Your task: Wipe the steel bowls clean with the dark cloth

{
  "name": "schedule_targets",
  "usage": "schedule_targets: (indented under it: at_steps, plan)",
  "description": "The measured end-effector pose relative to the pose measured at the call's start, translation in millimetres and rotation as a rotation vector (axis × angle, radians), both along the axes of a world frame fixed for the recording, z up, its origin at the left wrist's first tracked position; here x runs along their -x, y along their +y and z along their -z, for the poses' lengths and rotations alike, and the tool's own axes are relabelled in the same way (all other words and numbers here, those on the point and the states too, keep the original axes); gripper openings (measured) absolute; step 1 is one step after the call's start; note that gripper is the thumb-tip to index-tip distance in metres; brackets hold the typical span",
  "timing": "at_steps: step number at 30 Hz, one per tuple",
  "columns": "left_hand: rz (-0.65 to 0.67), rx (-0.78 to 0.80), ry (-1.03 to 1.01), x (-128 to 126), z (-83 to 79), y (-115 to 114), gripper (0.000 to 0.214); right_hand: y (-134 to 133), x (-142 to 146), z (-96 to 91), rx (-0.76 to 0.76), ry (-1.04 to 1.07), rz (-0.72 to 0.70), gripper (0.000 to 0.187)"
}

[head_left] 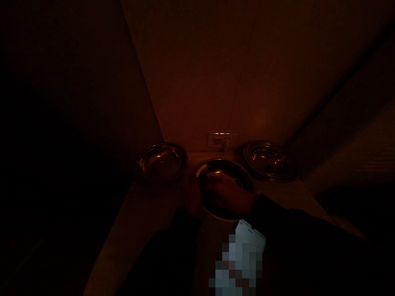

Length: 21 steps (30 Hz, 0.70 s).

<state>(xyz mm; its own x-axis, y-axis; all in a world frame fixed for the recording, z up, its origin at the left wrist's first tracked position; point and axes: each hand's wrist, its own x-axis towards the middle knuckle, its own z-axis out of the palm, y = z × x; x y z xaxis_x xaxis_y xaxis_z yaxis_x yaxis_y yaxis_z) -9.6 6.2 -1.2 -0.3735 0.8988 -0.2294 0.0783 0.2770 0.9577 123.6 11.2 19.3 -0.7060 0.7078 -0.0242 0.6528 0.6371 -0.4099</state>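
A round metal bowl (222,167) stands in the middle of a dim wooden surface. My left hand (192,195) is at its left side, against the rim, and appears to hold it there. Over the bowl, my right hand (231,195) reaches in from the right, with its fingers inside the rim. Darkness hides those fingers and anything they may touch. Another metal bowl (162,162) sits to the left of my left hand. At the right lie metal dishes (268,160) that look stacked.
Behind the middle bowl, a socket plate (222,140) with something plugged in is set low in the wall (210,82). A pale card-like object (251,235), partly pixelated, shows below my right wrist. Side panels stand left and right. The table edge (108,242) runs down the left.
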Motion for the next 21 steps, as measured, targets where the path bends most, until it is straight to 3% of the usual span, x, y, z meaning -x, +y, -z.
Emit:
schedule_targets:
  at_steps: [6, 10, 16, 21]
  plan:
    - [0.044, -0.023, -0.017, 1, -3.1, -3, 0.035, 21, -21, 6.9, -0.072, -0.052, 0.232, 0.031]
    - [0.096, -0.165, -0.141, -2, -5.3, -5, 0.037, 20, -25, 7.1, -0.064, -0.030, 0.307, 0.030]
    - [0.090, -0.323, -0.165, -5, 12.2, -6, 0.033, 14, -2, -1.2, 0.017, 0.050, 0.230, 0.038]
    - [0.057, -0.218, -0.002, -4, 27.8, -6, 0.034, 2, 7, -14.4, 0.138, 0.115, 0.093, 0.045]
